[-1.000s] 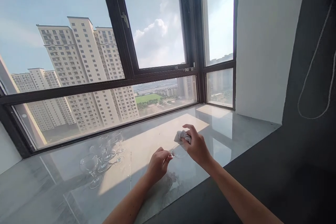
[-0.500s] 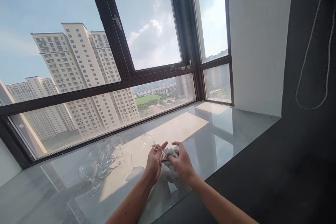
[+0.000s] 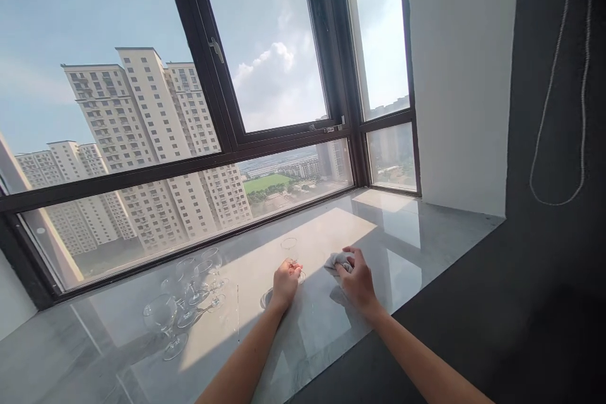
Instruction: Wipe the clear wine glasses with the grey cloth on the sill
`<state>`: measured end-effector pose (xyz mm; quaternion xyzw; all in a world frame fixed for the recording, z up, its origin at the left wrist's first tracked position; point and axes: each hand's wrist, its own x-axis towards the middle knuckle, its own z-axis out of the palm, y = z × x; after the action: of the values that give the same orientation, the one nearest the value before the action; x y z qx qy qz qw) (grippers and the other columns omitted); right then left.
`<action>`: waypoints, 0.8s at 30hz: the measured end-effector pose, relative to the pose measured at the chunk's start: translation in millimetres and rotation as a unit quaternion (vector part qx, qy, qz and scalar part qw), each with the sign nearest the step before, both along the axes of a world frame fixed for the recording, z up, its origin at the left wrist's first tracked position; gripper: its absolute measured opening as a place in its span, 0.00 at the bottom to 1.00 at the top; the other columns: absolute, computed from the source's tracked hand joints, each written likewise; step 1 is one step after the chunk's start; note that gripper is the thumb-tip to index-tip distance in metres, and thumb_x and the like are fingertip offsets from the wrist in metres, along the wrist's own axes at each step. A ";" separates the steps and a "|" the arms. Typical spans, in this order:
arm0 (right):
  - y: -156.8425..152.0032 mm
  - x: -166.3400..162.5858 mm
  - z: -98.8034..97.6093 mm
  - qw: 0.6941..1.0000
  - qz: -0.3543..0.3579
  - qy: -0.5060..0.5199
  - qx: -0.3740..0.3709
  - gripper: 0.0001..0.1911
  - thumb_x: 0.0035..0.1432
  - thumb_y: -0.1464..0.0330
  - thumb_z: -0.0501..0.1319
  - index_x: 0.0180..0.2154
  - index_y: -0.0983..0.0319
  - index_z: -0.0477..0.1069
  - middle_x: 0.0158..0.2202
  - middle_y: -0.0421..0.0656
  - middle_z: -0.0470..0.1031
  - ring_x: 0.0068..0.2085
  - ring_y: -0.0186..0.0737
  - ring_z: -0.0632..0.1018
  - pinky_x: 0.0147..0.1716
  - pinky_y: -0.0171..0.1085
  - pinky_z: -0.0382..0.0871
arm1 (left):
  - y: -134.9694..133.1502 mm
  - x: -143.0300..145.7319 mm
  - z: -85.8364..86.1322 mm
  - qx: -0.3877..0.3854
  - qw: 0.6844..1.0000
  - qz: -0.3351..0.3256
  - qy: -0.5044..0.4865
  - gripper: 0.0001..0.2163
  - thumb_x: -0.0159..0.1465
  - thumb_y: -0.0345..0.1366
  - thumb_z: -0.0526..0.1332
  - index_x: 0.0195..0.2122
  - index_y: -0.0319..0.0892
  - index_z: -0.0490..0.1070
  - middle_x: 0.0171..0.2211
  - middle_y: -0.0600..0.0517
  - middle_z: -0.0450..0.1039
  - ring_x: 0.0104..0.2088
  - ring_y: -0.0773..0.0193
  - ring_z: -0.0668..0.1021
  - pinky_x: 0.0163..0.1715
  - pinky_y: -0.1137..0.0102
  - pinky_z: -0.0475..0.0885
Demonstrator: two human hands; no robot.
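My left hand (image 3: 286, 284) is closed around a clear stemmed glass (image 3: 288, 243). The glass's rim shows above my fingers, and part of its round foot appears beside them; my hand hides most of the rest. In my right hand (image 3: 356, 281) is a bunched grey-white cloth (image 3: 335, 260), pinched between thumb and fingers. The cloth is apart from the glass, to its right. To the left, several more stemmed glasses stand in a cluster, the nearest one (image 3: 161, 314) upright in front.
A glossy grey marble windowsill (image 3: 326, 328) lies beneath my hands, with its front edge running diagonally at the lower right. Dark window frames (image 3: 284, 146) border it at the back. A looped blind cord (image 3: 534, 164) hangs at the far right.
My right hand has drawn the cloth away to the right, off the glass. The glass in my left hand has turned from tilted to nearly upright.
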<state>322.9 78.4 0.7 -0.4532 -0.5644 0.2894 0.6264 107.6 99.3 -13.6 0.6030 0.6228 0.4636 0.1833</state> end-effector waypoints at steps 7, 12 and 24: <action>-4.4 -11.6 -0.1 0.997 0.003 -0.062 0.054 0.17 0.53 0.67 0.56 0.46 0.59 0.64 0.32 0.41 0.75 0.34 0.42 0.77 0.36 0.39 0.68 | 73.5 28.8 12.0 -0.030 0.997 0.027 0.062 0.02 0.60 0.30 0.61 0.30 0.41 0.70 0.38 0.44 0.79 0.43 0.59 0.78 0.46 0.68 0.66; -0.4 -8.9 -2.1 0.997 0.009 -0.056 0.053 0.17 0.53 0.68 0.56 0.46 0.59 0.63 0.30 0.39 0.74 0.31 0.40 0.76 0.33 0.37 0.67 | 91.9 37.5 19.4 -0.035 0.995 0.027 0.088 0.02 0.60 0.31 0.60 0.31 0.43 0.71 0.40 0.45 0.79 0.47 0.57 0.77 0.49 0.67 0.63; -0.3 -5.3 -0.5 0.999 0.015 -0.032 0.027 0.19 0.52 0.63 0.57 0.46 0.60 0.64 0.33 0.45 0.77 0.35 0.46 0.77 0.35 0.41 0.69 | -12.7 21.0 22.1 0.100 0.987 0.049 0.112 0.09 0.63 0.31 0.53 0.41 0.43 0.71 0.44 0.45 0.73 0.50 0.55 0.74 0.53 0.60 0.66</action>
<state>317.6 78.2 0.3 -0.4367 -0.5986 0.2687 0.6154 128.6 86.6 8.5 0.6355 0.6185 0.4613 0.0284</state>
